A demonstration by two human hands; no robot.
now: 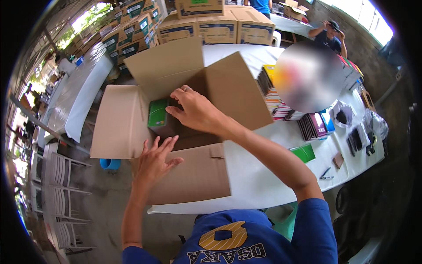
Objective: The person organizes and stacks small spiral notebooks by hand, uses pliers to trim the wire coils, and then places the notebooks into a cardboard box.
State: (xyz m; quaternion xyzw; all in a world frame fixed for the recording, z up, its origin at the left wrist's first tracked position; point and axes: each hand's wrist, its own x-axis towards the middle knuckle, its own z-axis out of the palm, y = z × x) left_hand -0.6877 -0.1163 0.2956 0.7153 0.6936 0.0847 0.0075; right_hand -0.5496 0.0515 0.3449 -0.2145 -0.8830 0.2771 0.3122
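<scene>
An open cardboard box (184,174) stands in front of me with its flaps folded outward. Inside, against its left wall, is a stack of green-covered notebooks (157,113). My right hand (195,110) hangs over the box opening, just right of the stack. Its fingers are bent, the thumb is apart from them, and nothing shows between them. My left hand (157,160) rests at the near left corner, over the near flap, with its fingers spread and nothing in them. The box floor is partly hidden by my right hand and forearm.
On the white-covered table (259,176) lie a green notebook (304,152), pliers (325,174) and a stack of purple notebooks (313,125). Taller notebook piles (269,81) stand farther back. Closed cartons (217,28) line the far side. A person (330,36) is at the back right.
</scene>
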